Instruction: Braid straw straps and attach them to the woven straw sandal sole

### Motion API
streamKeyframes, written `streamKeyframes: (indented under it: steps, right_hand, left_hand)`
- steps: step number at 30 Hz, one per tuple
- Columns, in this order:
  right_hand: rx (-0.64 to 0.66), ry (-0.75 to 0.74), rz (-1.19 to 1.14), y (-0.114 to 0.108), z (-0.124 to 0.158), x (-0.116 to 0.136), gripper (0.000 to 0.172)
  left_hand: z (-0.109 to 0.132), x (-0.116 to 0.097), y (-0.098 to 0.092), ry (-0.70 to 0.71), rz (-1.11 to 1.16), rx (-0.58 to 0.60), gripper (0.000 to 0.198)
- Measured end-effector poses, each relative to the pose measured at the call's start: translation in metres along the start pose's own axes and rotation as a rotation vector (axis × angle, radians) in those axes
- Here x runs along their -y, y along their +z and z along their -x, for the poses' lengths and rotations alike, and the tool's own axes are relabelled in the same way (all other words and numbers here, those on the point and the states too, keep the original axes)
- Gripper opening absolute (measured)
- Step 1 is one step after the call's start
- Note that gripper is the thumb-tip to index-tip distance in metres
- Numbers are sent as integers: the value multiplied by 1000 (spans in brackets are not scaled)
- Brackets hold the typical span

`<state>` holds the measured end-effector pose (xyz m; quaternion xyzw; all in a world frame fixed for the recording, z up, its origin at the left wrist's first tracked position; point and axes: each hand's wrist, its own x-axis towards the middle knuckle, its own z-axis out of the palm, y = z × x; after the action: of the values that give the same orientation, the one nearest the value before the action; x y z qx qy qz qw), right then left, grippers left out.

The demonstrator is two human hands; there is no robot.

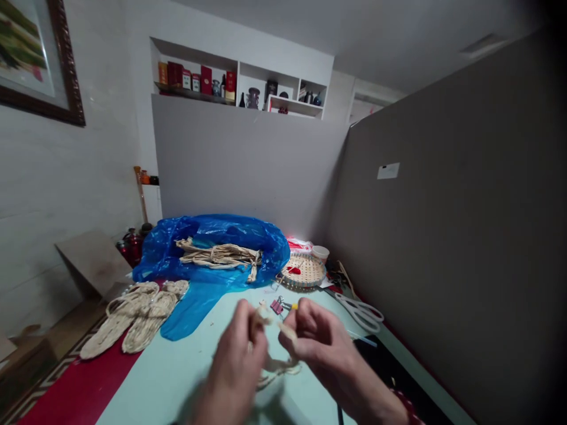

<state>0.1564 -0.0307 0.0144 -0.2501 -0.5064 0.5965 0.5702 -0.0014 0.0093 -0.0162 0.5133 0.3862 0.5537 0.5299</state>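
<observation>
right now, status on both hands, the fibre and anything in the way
Left hand, right hand: both pinching pale fibre. Purple clip lies just beyond; no blockage visible.

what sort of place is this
Probably a handicraft work corner: woven sandals and a bundle of pale strips on blue plastic share the tabletop, with grey partitions behind and to the right.

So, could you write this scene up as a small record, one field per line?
Left hand: holding a pale strip, motion-blurred
Right hand: pinching a pale strip end; whether it is the same piece is unclear
Below hands: pale cord
Just beyond hands: purple clip on the table
Far side: straw bundle in an open blue bag
Left: woven sandals
Right of bag: round basket
</observation>
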Motion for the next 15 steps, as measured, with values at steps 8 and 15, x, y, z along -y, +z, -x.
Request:
streamKeyframes:
  steps: [8, 15]
  right_hand:
    - [-332, -475, 241, -6, 2, 97, 9]
    - [-454, -835, 521, -30, -63, 137, 15]
  left_hand:
    - [-8, -24, -35, -69, 117, 40, 20]
    - [-23, -37, -60, -162, 459, -205, 6]
